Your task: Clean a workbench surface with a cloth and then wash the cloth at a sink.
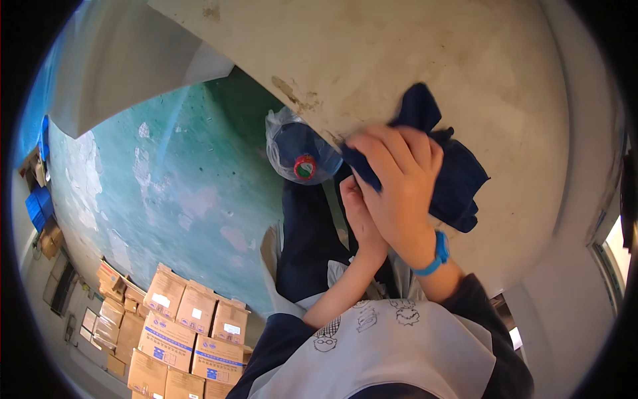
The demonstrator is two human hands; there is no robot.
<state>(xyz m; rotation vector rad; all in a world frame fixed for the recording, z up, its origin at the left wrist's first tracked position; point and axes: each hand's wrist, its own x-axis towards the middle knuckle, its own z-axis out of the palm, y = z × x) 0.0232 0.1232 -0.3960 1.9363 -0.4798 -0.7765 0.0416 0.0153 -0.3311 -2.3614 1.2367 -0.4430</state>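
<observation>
A dark blue cloth (458, 186) lies crumpled at the near edge of the pale, worn tabletop (492, 80). My right hand (399, 173), with a blue watch on its wrist, has its fingers bent over the cloth and grips a fold of it. Just below and left of it is my left hand (364, 216), beside the table edge. Its fingers curl up against the underside of my right hand and are partly covered, so what they hold does not show. The two wrists cross close together.
Under the table's left edge stands a large clear blue bottle (292, 143) with a red-rimmed cap, wrapped in a plastic bag. Cardboard boxes (193, 326) are stacked at the lower left on the worn green floor (193, 179). A pale panel (126, 60) rises at the upper left.
</observation>
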